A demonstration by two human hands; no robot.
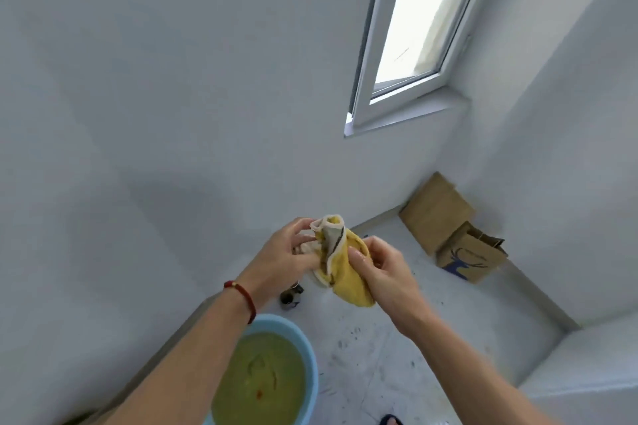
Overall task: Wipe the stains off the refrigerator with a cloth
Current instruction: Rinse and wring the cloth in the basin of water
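A person holds one yellow cloth (348,266) bunched up between both hands in front of a pale wall. The left hand (286,252) grips the cloth's upper, cream-edged end, fingers curled round it, and a red bracelet (241,297) sits on that wrist. The right hand (383,269) pinches the yellow body of the cloth from the other side, thumb pressed on the fabric; its skin looks wet. Below the left forearm stands one light blue basin (303,348), filled with murky yellow-green water (259,376) that has a few orange flecks in it. Just under the cloth, on the speckled floor (397,355), lies a small dark object (291,295) too blurred to name. Beyond the right hand, near the corner of the room, are two brown cardboard pieces: a flat cardboard sheet (433,210) leaning on the wall and, touching it, a paper bag (471,255) printed with a blue deer, whose contents cannot be seen. Above the hands a single window (414,28) is set in the wall.
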